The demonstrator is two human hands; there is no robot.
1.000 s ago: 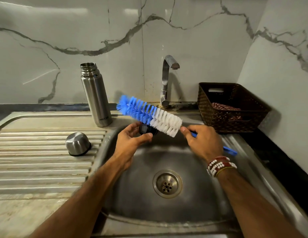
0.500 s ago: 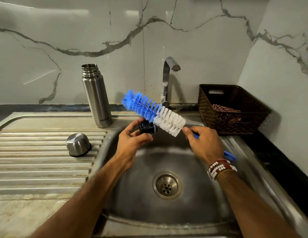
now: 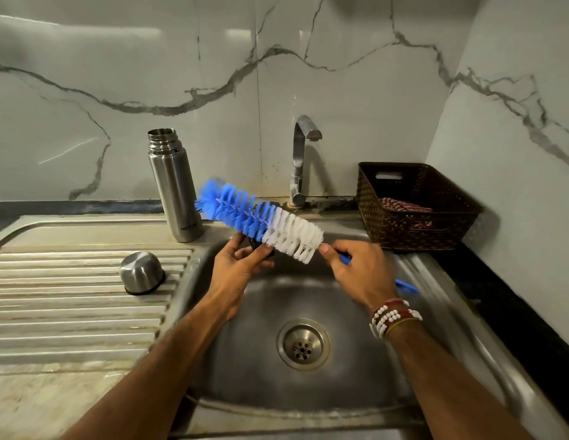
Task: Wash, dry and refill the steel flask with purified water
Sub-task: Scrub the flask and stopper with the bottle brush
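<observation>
The tall, cylindrical stainless-steel flask [image 3: 176, 188] stands upright and uncapped at the back of the ribbed steel drainboard [image 3: 70, 296], just left of the steel sink basin [image 3: 251, 360] and close to the marble wall. Its body has a brushed shine, with a narrower threaded neck, an open mouth and small lettering near the base. Its domed steel cup lid [image 3: 142, 273] sits mouth-down on the ribs, apart from it.

Over the basin, the left hand [image 3: 235, 271] has its fingers curled round a small black stopper [image 3: 260, 249], mostly hidden behind bristles. The right hand [image 3: 362, 271], with a beaded bracelet [image 3: 392, 317] on its wrist, grips the blue handle of a long bottle brush [image 3: 264, 223] with blue and white bristles. The brush lies slanted across the stopper, its blue tip beside the flask's lower body; whether they touch cannot be told.

A chrome tap [image 3: 300, 160] rises behind the basin. To the right, a brown woven basket [image 3: 461, 217] holds a red striped cloth [image 3: 404, 206].
</observation>
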